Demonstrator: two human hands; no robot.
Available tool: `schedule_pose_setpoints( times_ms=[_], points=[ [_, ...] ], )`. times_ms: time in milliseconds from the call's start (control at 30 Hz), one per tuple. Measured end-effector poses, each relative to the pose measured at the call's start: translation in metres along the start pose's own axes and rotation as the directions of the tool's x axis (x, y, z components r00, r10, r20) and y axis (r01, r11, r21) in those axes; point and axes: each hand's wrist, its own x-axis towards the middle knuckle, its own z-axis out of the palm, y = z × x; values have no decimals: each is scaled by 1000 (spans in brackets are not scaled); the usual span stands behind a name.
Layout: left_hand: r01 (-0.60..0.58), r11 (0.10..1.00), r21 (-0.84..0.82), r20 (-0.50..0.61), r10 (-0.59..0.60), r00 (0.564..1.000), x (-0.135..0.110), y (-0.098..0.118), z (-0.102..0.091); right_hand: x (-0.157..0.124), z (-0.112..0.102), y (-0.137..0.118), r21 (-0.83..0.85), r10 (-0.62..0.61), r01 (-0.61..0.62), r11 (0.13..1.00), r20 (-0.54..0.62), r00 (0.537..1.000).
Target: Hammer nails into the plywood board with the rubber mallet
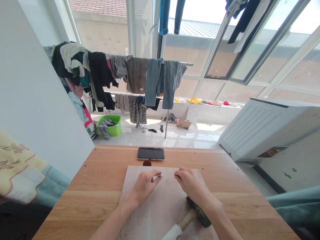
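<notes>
Over a pale flat board [156, 206] my left hand [146, 186] is closed in a pinch, with a small shiny silvery piece [160, 175] between thumb and forefinger. What kind of piece it is, I cannot make out. To its right, my right hand [188, 180] is closed too, fingertips pressed together; anything inside is hidden. A gap separates the two hands, and tiny dark specks lie on the board there. Partly under my right forearm rests a mallet with a dark head [203, 218], its wooden handle ending in a white grip at the front edge.
Beyond the board, a phone [150, 153] lies on the wooden table [82, 193], with a dark round spot [147, 163] just in front of it. Past the table stand a laundry-hung drying rack [166, 125], a green basket [116, 128] and a white cabinet [262, 126].
</notes>
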Motion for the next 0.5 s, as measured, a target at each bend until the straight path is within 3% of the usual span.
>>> schedule_pose_setpoints(
  times_ms=[100, 233, 367, 433, 500],
  points=[
    [15, 1000, -6, -25, -15, 1000, -7, 5, -8, 3, 1, -9, 30, -23, 23, 999, 6, 1000],
    [-50, 999, 9, 108, 49, 993, -25, 7, -18, 8, 4, -23, 77, -48, 46, 996, 22, 999],
    [-64, 996, 55, 169, 54, 984, -40, 1, -24, 0, -8, -29, 150, -76, 75, 986, 0, 997],
    [-97, 993, 69, 147, 86, 985, -47, -1, -32, -10, -13, -29, 208, -126, 119, 971, 22, 992],
    [-176, 981, 79, 52, 172, 984, -58, 3, -46, -23, -11, -24, 280, -156, 142, 949, 27, 987]
  ],
)
